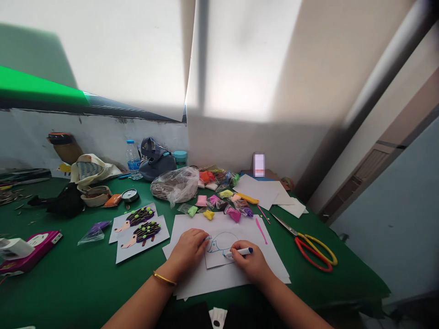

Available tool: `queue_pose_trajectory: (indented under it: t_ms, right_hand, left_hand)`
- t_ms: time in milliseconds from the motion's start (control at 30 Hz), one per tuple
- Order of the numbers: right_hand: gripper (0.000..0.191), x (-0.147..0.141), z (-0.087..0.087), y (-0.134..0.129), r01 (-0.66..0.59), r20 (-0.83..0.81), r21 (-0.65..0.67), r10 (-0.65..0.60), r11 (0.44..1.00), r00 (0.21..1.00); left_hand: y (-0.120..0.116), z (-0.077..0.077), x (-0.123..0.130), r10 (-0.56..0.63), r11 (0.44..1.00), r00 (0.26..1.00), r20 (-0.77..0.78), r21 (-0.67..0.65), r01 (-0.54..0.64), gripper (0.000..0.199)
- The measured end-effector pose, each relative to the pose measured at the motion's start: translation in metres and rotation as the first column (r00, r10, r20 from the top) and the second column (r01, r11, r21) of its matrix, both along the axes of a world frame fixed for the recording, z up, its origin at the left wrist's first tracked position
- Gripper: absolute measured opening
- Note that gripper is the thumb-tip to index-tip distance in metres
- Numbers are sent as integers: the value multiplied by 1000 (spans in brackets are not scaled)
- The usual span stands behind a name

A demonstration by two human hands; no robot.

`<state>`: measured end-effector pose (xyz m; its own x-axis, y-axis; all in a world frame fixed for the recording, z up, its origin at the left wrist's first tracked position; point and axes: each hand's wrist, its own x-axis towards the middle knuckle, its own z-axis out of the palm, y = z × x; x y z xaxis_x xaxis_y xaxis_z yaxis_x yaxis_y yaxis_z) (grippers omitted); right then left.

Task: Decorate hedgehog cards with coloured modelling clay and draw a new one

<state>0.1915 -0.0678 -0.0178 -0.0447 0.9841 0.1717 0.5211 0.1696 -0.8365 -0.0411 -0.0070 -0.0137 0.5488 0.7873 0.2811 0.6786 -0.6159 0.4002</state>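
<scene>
My right hand [252,261] grips a marker pen [244,251] with a white barrel and dark blue end. Its tip touches a small white card [216,261], by a blue outline of a hedgehog [223,242]. My left hand [190,249] rests at the card's left edge, fingers curled together. A small pale bluish piece [207,238] shows at its fingertips, too small to name. Beneath the card lie larger white sheets [192,285]. To the left, two cards with finished clay hedgehogs [147,232] overlap, dark purple with green dots.
Scissors [308,246] with red and yellow handles lie open at right. Several clay packets [233,214] and a plastic bag [176,185] lie behind the sheets. A pink strip [261,230] is on the paper. At left are a purple packet [94,232] and a magenta power strip [37,249].
</scene>
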Motion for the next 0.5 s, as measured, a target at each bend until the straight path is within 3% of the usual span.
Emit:
queue_pose_trajectory:
  t_ms: [500]
  right_hand:
    - [20, 0, -2, 1, -1, 10, -3, 1, 1000, 1000]
  left_hand:
    - [0, -2, -1, -4, 1000, 1000, 5, 4, 4, 24]
